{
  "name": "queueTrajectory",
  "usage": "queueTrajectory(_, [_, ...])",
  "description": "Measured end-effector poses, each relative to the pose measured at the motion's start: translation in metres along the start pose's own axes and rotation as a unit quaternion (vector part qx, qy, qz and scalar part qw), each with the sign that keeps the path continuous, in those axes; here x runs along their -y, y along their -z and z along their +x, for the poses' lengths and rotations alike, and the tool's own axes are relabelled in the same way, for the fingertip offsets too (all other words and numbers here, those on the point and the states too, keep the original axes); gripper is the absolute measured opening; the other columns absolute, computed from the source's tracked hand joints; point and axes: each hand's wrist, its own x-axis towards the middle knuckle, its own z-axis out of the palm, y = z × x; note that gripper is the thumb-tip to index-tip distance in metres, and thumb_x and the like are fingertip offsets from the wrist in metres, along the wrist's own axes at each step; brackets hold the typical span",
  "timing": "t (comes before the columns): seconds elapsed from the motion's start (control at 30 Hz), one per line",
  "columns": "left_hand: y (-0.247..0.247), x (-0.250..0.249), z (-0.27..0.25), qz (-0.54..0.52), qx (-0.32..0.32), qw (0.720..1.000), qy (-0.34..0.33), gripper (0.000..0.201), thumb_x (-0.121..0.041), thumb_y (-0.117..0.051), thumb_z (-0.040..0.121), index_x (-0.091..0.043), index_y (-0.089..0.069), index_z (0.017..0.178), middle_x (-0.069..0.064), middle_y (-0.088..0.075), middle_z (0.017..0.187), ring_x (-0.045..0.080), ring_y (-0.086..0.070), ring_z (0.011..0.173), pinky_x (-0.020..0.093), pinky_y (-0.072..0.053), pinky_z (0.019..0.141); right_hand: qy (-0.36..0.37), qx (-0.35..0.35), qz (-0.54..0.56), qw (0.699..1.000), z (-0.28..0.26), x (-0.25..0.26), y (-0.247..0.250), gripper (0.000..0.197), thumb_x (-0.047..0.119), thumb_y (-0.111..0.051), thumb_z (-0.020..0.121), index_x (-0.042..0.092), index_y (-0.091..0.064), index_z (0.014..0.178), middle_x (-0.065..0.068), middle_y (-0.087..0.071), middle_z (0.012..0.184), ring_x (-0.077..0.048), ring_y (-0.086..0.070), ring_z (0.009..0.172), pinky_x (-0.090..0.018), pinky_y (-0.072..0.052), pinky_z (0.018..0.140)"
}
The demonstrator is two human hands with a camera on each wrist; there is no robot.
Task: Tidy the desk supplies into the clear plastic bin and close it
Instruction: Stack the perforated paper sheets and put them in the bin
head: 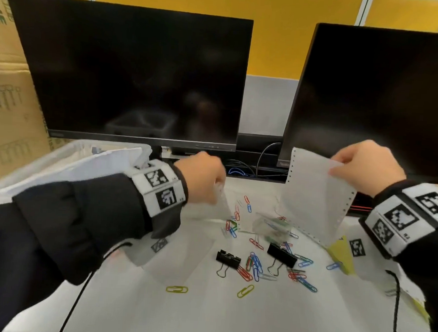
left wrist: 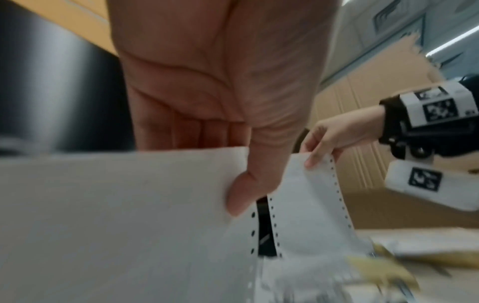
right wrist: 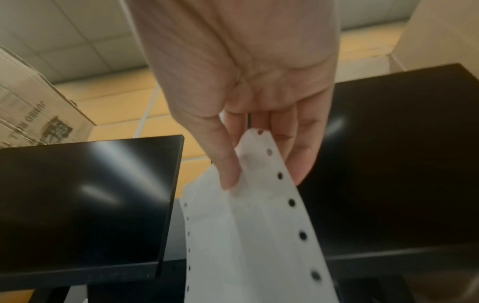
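My left hand (head: 217, 189) pinches a white perforated sheet (left wrist: 116, 215) between thumb and fingers, low over the desk's middle. My right hand (head: 337, 165) pinches the top corner of a second perforated sheet (head: 316, 195), lifted in front of the right monitor; the right wrist view shows thumb and fingers on that sheet (right wrist: 246, 235). Below lie several coloured paper clips (head: 254, 265), two black binder clips (head: 228, 258) (head: 281, 254) and a small clear box (head: 270, 228). The clear plastic bin (head: 67, 151) stands at the back left, behind my left forearm, with white paper (head: 97, 163) on it.
Two dark monitors (head: 136, 71) (head: 386, 99) stand close behind the hands. Cardboard boxes (head: 9, 101) are stacked at the left. Yellow sticky notes (head: 342, 253) lie under the right sheet. Black cables (head: 396, 305) trail from both wrists over the white desk (head: 229, 320).
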Motion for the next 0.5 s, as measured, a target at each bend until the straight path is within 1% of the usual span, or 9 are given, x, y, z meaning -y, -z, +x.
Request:
queueTrajectory(0.03, [0.012,0.000,0.001,-0.015,-0.040,0.999,-0.019,0.004,-0.017,-0.062,0.082,-0.017,-0.065,0.078,0.000,-0.060,0.078,0.017,-0.058,0.074,0.028,-0.049,0.068,0.019,-0.008,0.006,1.000,0.000,0.003,0.002,0.014,0.015,-0.059,0.084,0.024,-0.070,0.084,-0.008,-0.066,0.087,-0.029,-0.060,0.087,-0.034,-0.050,0.076])
queueTrajectory(0.1, [0.031,0.001,0.005,-0.054,-0.103,0.992,-0.049,0.026,-0.022,-0.070,0.078,-0.016,-0.054,0.058,-0.002,-0.048,0.060,0.012,-0.047,0.058,0.025,-0.038,0.058,0.063,-0.013,0.030,0.998,-0.003,0.007,0.001,0.019,0.014,-0.056,0.087,0.023,-0.072,0.092,-0.004,-0.065,0.088,-0.025,-0.060,0.088,-0.033,-0.049,0.077])
queueTrajectory(0.17, [0.043,-0.001,0.008,-0.118,-0.114,0.984,-0.071,0.032,-0.031,-0.075,0.074,-0.004,-0.059,0.064,0.003,-0.047,0.061,0.013,-0.041,0.057,0.022,-0.032,0.055,0.115,0.011,0.071,0.991,-0.009,0.010,-0.004,0.019,0.012,-0.060,0.087,0.022,-0.072,0.096,0.000,-0.066,0.086,-0.016,-0.060,0.085,-0.025,-0.042,0.076])
queueTrajectory(0.23, [0.043,-0.008,0.011,-0.145,-0.107,0.978,-0.103,0.035,-0.036,-0.075,0.074,-0.002,-0.066,0.076,0.006,-0.055,0.075,0.013,-0.046,0.066,0.021,-0.033,0.057,0.165,0.054,0.118,0.978,-0.017,0.015,-0.009,0.017,0.012,-0.066,0.083,0.023,-0.072,0.093,0.005,-0.068,0.081,-0.005,-0.062,0.078,-0.018,-0.042,0.074])
queueTrajectory(0.3, [0.035,-0.018,0.018,-0.118,-0.117,0.977,-0.135,0.032,-0.037,-0.070,0.078,-0.006,-0.071,0.084,0.005,-0.062,0.105,0.009,-0.051,0.088,0.020,-0.038,0.073,0.194,0.078,0.159,0.965,-0.020,0.022,-0.013,0.014,0.015,-0.070,0.080,0.026,-0.071,0.088,0.008,-0.071,0.079,0.002,-0.063,0.076,-0.012,-0.043,0.071])
queueTrajectory(0.37, [0.022,-0.027,0.023,-0.099,-0.137,0.972,-0.165,0.032,-0.035,-0.065,0.083,-0.009,-0.073,0.099,0.002,-0.052,0.134,0.010,-0.047,0.115,0.021,-0.034,0.093,0.203,0.091,0.212,0.952,-0.024,0.031,-0.017,0.009,0.018,-0.069,0.081,0.024,-0.072,0.087,0.005,-0.073,0.080,-0.003,-0.066,0.076,-0.017,-0.048,0.074])
queueTrajectory(0.4, [0.019,-0.030,0.026,-0.103,-0.142,0.970,-0.169,0.032,-0.033,-0.062,0.086,-0.009,-0.072,0.104,0.002,-0.052,0.135,0.014,-0.049,0.118,0.022,-0.035,0.096,0.201,0.092,0.249,0.943,-0.026,0.035,-0.017,0.009,0.019,-0.067,0.083,0.023,-0.072,0.089,0.003,-0.073,0.082,-0.008,-0.066,0.077,-0.022,-0.050,0.077])
queueTrajectory(0.47, [0.017,-0.031,0.028,-0.122,-0.161,0.967,-0.151,0.030,-0.029,-0.061,0.088,-0.004,-0.071,0.098,0.007,-0.066,0.102,0.021,-0.059,0.094,0.027,-0.043,0.080,0.189,0.091,0.324,0.922,-0.028,0.039,-0.018,0.012,0.025,-0.062,0.086,0.023,-0.070,0.095,0.001,-0.071,0.087,-0.012,-0.066,0.081,-0.029,-0.052,0.078])
queueTrajectory(0.5, [0.018,-0.029,0.028,-0.136,-0.169,0.967,-0.136,0.030,-0.029,-0.061,0.087,-0.001,-0.069,0.090,0.006,-0.062,0.080,0.021,-0.056,0.079,0.026,-0.041,0.067,0.176,0.107,0.361,0.910,-0.031,0.038,-0.019,0.017,0.031,-0.063,0.085,0.024,-0.068,0.099,0.002,-0.072,0.089,-0.012,-0.067,0.083,-0.031,-0.053,0.078])
